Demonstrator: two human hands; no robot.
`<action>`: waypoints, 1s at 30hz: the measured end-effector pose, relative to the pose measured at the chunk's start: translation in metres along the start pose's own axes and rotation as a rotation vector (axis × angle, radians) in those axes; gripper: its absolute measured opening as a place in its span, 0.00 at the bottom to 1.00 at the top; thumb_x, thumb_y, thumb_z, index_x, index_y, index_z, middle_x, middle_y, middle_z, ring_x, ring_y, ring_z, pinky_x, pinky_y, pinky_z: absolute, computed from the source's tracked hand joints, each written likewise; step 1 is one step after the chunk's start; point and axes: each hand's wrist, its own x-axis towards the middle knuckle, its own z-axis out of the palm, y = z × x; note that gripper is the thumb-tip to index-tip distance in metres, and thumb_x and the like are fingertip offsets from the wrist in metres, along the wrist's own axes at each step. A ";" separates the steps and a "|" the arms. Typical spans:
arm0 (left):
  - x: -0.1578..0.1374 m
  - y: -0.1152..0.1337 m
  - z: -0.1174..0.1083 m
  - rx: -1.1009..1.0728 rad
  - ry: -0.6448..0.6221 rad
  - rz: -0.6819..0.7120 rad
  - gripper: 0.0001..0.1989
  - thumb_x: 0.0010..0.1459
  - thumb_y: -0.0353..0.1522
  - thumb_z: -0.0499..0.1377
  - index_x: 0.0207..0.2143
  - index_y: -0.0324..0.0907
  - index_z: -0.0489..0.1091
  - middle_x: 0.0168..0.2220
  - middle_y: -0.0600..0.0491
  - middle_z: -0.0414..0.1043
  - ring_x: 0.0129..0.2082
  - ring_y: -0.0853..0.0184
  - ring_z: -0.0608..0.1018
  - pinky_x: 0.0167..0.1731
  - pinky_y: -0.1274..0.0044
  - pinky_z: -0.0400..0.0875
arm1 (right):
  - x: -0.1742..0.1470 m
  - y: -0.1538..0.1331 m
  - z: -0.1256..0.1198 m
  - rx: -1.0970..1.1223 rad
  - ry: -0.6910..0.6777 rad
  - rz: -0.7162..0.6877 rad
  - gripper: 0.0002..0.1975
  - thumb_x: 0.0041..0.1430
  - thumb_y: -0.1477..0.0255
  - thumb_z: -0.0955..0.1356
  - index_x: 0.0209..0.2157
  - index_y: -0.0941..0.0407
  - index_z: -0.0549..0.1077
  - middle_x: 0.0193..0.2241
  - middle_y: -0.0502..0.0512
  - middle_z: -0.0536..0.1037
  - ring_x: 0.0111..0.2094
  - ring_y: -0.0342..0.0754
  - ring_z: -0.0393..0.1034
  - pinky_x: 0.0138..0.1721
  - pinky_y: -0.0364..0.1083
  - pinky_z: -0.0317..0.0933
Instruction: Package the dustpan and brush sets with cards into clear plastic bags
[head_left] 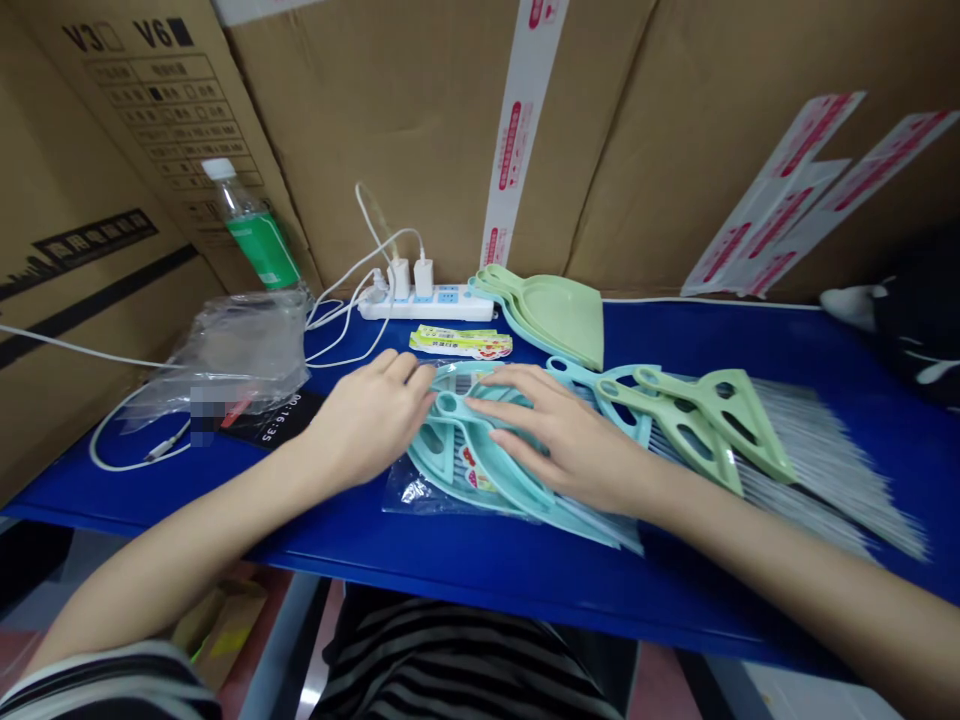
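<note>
bagged dustpan set (480,465) under both hands

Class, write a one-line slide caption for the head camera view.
Both hands, left hand and right hand, rest on a bagged light-blue brush and dustpan set on a blue table.

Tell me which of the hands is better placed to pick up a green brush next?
Probably the right hand: the green brushes lie just beyond it, while the left hand rests on the far side of the bagged teal set.
</note>
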 end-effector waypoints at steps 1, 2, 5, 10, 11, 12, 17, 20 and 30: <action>0.001 -0.005 0.001 -0.064 -0.063 -0.031 0.16 0.66 0.30 0.45 0.38 0.34 0.71 0.32 0.46 0.74 0.33 0.60 0.76 0.34 0.70 0.73 | -0.001 0.000 0.001 0.000 -0.014 0.002 0.19 0.67 0.68 0.58 0.54 0.55 0.71 0.50 0.65 0.71 0.55 0.59 0.62 0.52 0.65 0.62; 0.003 -0.010 0.003 -0.151 -0.117 -0.050 0.17 0.67 0.31 0.44 0.38 0.35 0.71 0.33 0.47 0.74 0.34 0.61 0.77 0.35 0.71 0.72 | -0.001 0.000 0.003 0.006 -0.029 0.007 0.20 0.68 0.67 0.57 0.56 0.55 0.70 0.51 0.66 0.71 0.57 0.60 0.61 0.53 0.65 0.61; 0.007 -0.017 0.007 -0.375 -0.160 -0.082 0.19 0.68 0.33 0.42 0.38 0.36 0.71 0.35 0.48 0.75 0.35 0.64 0.77 0.37 0.73 0.71 | 0.000 -0.001 0.011 0.047 -0.066 0.045 0.23 0.69 0.64 0.56 0.60 0.55 0.66 0.57 0.67 0.67 0.62 0.62 0.54 0.55 0.68 0.57; 0.012 -0.021 0.011 -0.566 -0.181 -0.073 0.19 0.67 0.35 0.44 0.31 0.38 0.70 0.30 0.51 0.73 0.31 0.68 0.74 0.35 0.76 0.68 | 0.003 -0.003 0.020 0.119 -0.127 0.116 0.25 0.69 0.60 0.55 0.64 0.50 0.58 0.65 0.63 0.58 0.67 0.61 0.43 0.60 0.69 0.48; 0.013 -0.022 0.012 -0.592 -0.191 -0.074 0.19 0.67 0.35 0.44 0.30 0.38 0.69 0.30 0.52 0.72 0.31 0.68 0.73 0.34 0.77 0.67 | 0.003 -0.003 0.019 0.139 -0.129 0.109 0.26 0.69 0.60 0.55 0.65 0.49 0.56 0.65 0.62 0.58 0.67 0.58 0.43 0.61 0.68 0.46; 0.014 -0.023 0.013 -0.621 -0.199 -0.075 0.18 0.66 0.35 0.45 0.30 0.38 0.69 0.29 0.53 0.72 0.30 0.69 0.73 0.34 0.77 0.67 | 0.002 -0.003 0.017 0.156 -0.127 0.098 0.26 0.69 0.60 0.55 0.66 0.49 0.55 0.65 0.61 0.57 0.67 0.57 0.43 0.62 0.67 0.45; 0.014 -0.024 0.018 -0.748 -0.228 -0.063 0.15 0.65 0.36 0.46 0.29 0.40 0.66 0.28 0.55 0.69 0.29 0.70 0.71 0.31 0.78 0.66 | -0.003 0.000 0.007 0.133 -0.139 0.074 0.28 0.67 0.57 0.59 0.65 0.51 0.56 0.66 0.63 0.56 0.68 0.59 0.39 0.63 0.70 0.39; 0.014 -0.021 0.018 -0.780 -0.231 -0.083 0.16 0.65 0.36 0.45 0.26 0.40 0.63 0.26 0.55 0.67 0.27 0.71 0.69 0.29 0.79 0.65 | -0.005 0.000 0.007 0.147 -0.193 0.110 0.30 0.66 0.55 0.58 0.66 0.51 0.55 0.67 0.63 0.52 0.68 0.60 0.35 0.63 0.70 0.38; 0.016 -0.023 0.022 -1.167 -0.387 -0.193 0.15 0.61 0.38 0.50 0.36 0.36 0.70 0.23 0.58 0.63 0.16 0.77 0.64 0.17 0.84 0.61 | -0.005 -0.002 0.012 0.155 -0.202 0.108 0.30 0.67 0.55 0.56 0.67 0.50 0.52 0.69 0.62 0.46 0.68 0.61 0.34 0.62 0.71 0.36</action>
